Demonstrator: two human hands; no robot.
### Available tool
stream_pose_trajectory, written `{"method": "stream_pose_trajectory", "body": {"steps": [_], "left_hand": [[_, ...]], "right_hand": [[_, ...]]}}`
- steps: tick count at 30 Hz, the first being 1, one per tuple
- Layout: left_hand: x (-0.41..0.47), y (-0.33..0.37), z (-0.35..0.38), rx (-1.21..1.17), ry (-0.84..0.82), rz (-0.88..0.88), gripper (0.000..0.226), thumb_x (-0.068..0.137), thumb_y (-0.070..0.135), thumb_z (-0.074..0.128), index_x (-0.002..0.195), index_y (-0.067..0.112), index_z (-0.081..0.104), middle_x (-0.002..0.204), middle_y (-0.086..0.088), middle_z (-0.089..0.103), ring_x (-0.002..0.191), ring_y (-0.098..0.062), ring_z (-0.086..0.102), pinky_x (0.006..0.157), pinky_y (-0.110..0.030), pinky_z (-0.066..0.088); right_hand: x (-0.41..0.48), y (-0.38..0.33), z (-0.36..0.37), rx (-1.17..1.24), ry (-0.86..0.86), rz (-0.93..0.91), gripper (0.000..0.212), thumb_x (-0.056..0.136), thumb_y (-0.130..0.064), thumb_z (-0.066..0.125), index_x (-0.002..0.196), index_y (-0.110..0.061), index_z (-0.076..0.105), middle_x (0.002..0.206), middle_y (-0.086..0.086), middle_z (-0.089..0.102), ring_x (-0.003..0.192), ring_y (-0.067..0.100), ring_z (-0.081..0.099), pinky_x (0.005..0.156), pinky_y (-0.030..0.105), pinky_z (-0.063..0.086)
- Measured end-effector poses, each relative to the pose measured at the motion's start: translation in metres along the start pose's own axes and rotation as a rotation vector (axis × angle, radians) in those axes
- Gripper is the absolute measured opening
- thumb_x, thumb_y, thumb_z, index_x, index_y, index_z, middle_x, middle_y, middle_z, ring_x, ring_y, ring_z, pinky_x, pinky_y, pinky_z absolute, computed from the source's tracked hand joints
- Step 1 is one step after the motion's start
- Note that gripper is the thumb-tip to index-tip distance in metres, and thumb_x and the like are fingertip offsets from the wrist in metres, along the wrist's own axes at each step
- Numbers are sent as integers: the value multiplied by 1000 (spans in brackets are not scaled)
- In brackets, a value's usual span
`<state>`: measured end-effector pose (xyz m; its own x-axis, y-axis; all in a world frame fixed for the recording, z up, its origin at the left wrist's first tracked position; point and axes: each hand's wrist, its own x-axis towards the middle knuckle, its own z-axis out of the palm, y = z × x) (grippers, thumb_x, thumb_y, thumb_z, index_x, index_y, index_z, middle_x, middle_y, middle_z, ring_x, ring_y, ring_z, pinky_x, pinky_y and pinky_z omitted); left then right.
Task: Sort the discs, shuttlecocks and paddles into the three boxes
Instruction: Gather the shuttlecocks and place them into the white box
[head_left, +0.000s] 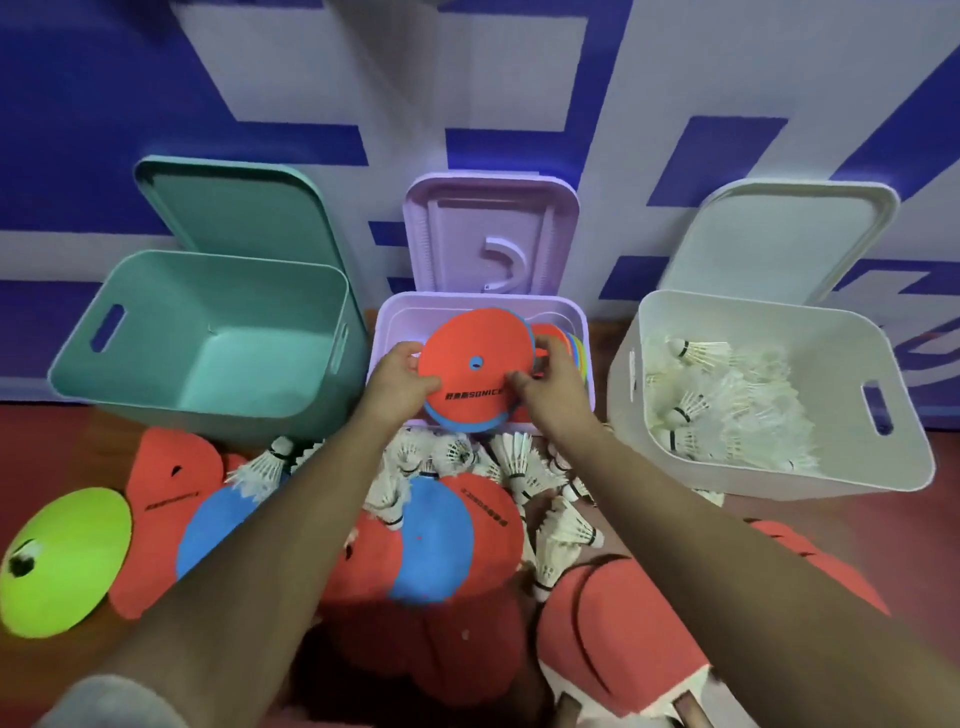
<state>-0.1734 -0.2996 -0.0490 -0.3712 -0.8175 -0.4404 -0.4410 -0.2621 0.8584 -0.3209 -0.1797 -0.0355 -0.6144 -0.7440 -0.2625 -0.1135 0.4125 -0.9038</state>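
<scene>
Both hands hold a stack of flat discs, orange on top with blue beneath (475, 364), over the purple box (382, 327) in the middle. My left hand (402, 376) grips its left edge and my right hand (545, 376) grips its right edge. More coloured discs (574, 345) stand inside that box. The white box (779, 478) on the right holds shuttlecocks (696, 405). The teal box (208, 338) on the left holds nothing I can see. Loose orange and blue discs (431, 545), a green disc (67, 556), shuttlecocks (519, 462) and red paddles (613, 629) lie on the floor in front.
Each box has its lid open against the blue-and-white wall behind: teal lid (228, 208), purple lid (488, 234), white lid (779, 239). The floor is red. Another red piece (821, 566) lies at the right beside my forearm.
</scene>
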Motion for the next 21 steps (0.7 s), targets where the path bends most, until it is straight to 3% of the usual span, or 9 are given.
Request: {"method": "stream_pose_trajectory", "body": {"steps": [3, 8, 10, 13, 15, 18, 21], "left_hand": [[43, -13, -7, 105, 6, 9, 50, 63, 7, 63, 112, 15, 55, 99, -11, 69, 87, -28, 68, 85, -43, 56], [74, -23, -9, 319, -1, 6, 44, 64, 21, 54, 105, 10, 63, 97, -13, 69, 88, -30, 67, 74, -34, 53], [78, -23, -8, 389, -14, 16, 48, 64, 26, 50, 106, 9, 62, 102, -13, 67, 91, -32, 65, 75, -34, 51], [79, -27, -8, 445, -15, 29, 41, 83, 16, 56, 124, 8, 57, 121, -12, 62, 110, -30, 59, 88, -32, 45], [74, -28, -12, 389, -33, 46, 42, 87, 11, 56, 129, 9, 54, 132, -10, 57, 118, -25, 56, 99, -31, 43], [51, -33, -24, 237, -74, 88, 25, 88, 5, 55, 112, 12, 60, 118, -8, 63, 110, -21, 60, 95, -29, 47], [7, -37, -40, 207, -63, 179, 17, 90, 5, 57, 95, 20, 63, 96, 2, 65, 91, -7, 61, 78, -15, 45]], "right_hand": [[23, 3, 23, -60, 28, 29, 48, 80, 6, 57, 126, -10, 54, 76, -11, 58, 70, 9, 58, 73, 32, 46], [44, 20, 52, -235, 71, 28, 45, 79, 2, 56, 122, -9, 55, 106, 11, 67, 97, 31, 61, 86, 39, 47], [51, 27, 60, -297, 34, 27, 37, 80, 1, 56, 117, -5, 57, 107, 16, 67, 97, 33, 62, 82, 36, 45], [49, 30, 66, -441, -42, -22, 12, 81, -5, 56, 92, -2, 59, 89, 18, 61, 89, 35, 58, 70, 34, 34], [37, 31, 65, -481, -31, -72, 11, 83, -8, 55, 90, -2, 60, 90, 17, 58, 93, 34, 53, 72, 34, 32], [10, 26, 61, -432, -1, -118, 22, 86, -11, 56, 105, -6, 65, 100, 15, 62, 100, 27, 52, 77, 28, 33], [-30, 21, 59, -333, -1, -160, 14, 88, -10, 58, 100, -10, 64, 98, 9, 59, 96, 23, 54, 82, 29, 41]]}}
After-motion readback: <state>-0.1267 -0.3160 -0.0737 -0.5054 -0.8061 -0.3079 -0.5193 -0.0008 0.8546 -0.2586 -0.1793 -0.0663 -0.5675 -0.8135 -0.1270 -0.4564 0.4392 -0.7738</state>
